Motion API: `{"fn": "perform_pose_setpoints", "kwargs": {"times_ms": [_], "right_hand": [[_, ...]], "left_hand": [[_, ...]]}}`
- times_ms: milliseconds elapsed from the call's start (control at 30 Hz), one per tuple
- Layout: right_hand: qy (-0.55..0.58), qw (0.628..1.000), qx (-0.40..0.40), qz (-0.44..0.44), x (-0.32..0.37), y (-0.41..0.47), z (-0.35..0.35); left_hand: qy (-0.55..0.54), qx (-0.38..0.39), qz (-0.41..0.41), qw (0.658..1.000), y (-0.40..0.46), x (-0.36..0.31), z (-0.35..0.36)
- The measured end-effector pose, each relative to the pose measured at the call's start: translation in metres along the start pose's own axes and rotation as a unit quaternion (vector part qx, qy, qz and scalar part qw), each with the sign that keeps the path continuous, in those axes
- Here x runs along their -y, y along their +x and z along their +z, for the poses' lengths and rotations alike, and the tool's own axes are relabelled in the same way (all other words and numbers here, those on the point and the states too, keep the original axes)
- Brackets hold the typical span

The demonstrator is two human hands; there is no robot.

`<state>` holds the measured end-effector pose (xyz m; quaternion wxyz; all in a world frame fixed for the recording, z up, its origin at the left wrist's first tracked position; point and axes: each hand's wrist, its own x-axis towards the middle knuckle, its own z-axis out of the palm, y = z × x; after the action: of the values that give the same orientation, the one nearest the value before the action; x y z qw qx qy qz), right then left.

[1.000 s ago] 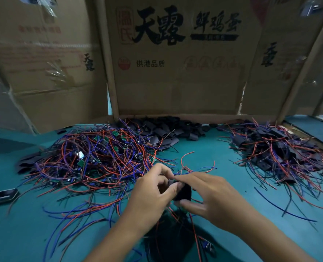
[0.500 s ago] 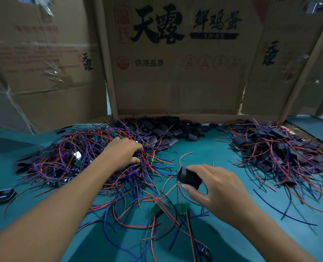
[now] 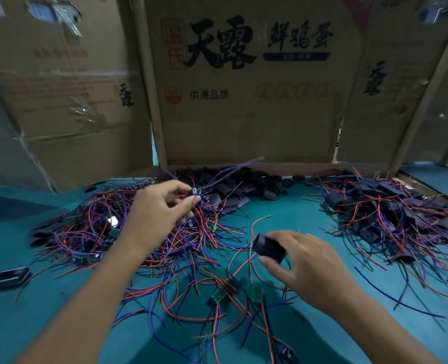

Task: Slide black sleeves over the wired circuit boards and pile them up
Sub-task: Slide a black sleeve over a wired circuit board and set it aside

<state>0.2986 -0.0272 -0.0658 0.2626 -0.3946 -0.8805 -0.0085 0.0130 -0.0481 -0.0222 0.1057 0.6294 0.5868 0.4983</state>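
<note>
Up at the back of the green desk (image 3: 309, 222) stand big brown cardboard boxes (image 3: 249, 101) with black writing, like a wall. Just in front of them lies a heap of empty black sleeves (image 3: 246, 186). To the left is a big messy tangle of red and blue wires (image 3: 86, 227) with small green boards mixed in, and the left arm lies across part of it, so some of it is hidden. To the right is the pile of finished boards (image 3: 391, 214), black sleeves with wires sticking out. The left hand (image 3: 157, 216) is lifted over the tangle and pinches a small wired circuit board (image 3: 196, 192) between thumb and fingertip; the little part is blurry and hard to make out. The right hand (image 3: 304, 261) holds one black sleeve (image 3: 268, 248) with curled fingers, above loose wires. Near the front, two green boards (image 3: 219, 295) lie flat among more wires. A small black box (image 3: 12, 277) sits alone at the left edge. At the bottom, something dark with wires is cut off by the picture edge.
</note>
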Motion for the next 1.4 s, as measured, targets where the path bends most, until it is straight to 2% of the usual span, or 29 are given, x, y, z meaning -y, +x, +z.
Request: {"fn": "perform_pose_setpoints", "kwargs": {"times_ms": [67, 133, 233, 300, 367, 400, 567, 733, 867, 1167, 1400], "right_hand": [[0.002, 1.0, 0.007, 0.01, -0.002, 0.001, 0.0], [-0.002, 1.0, 0.008, 0.014, -0.006, 0.001, 0.002], [-0.006, 1.0, 0.014, 0.027, -0.01, 0.002, 0.004], [-0.006, 0.999, 0.011, 0.033, -0.012, 0.002, 0.006], [-0.008, 0.999, 0.011, 0.035, -0.012, 0.002, 0.006], [-0.008, 0.999, 0.009, 0.035, -0.011, 0.002, 0.006], [0.04, 0.998, 0.027, 0.026, -0.011, 0.003, 0.006], [0.217, 0.972, 0.087, 0.028, -0.008, 0.004, 0.008], [0.285, 0.952, 0.106, 0.026, 0.001, 0.004, 0.009], [0.245, 0.965, 0.093, -0.012, 0.011, 0.0, 0.015], [0.248, 0.968, 0.029, 0.015, 0.018, -0.003, 0.015]], "left_hand": [[-0.138, -0.023, -0.054, 0.989, -0.022, -0.006, 0.009], [-0.264, -0.044, -0.109, 0.957, -0.035, -0.01, 0.018], [-0.451, -0.053, -0.174, 0.874, -0.043, -0.016, 0.03], [-0.542, -0.037, -0.189, 0.818, -0.046, -0.021, 0.033], [-0.573, -0.036, -0.184, 0.798, -0.048, -0.026, 0.034], [-0.569, -0.047, -0.177, 0.802, -0.049, -0.028, 0.035], [-0.465, -0.162, -0.112, 0.863, -0.047, -0.029, 0.04], [-0.457, -0.216, -0.084, 0.859, -0.041, -0.019, 0.03], [-0.465, -0.226, -0.091, 0.851, -0.04, -0.015, 0.028], [-0.448, -0.255, -0.086, 0.852, -0.04, -0.014, 0.032], [-0.396, -0.258, -0.055, 0.879, -0.042, -0.012, 0.035]]}}
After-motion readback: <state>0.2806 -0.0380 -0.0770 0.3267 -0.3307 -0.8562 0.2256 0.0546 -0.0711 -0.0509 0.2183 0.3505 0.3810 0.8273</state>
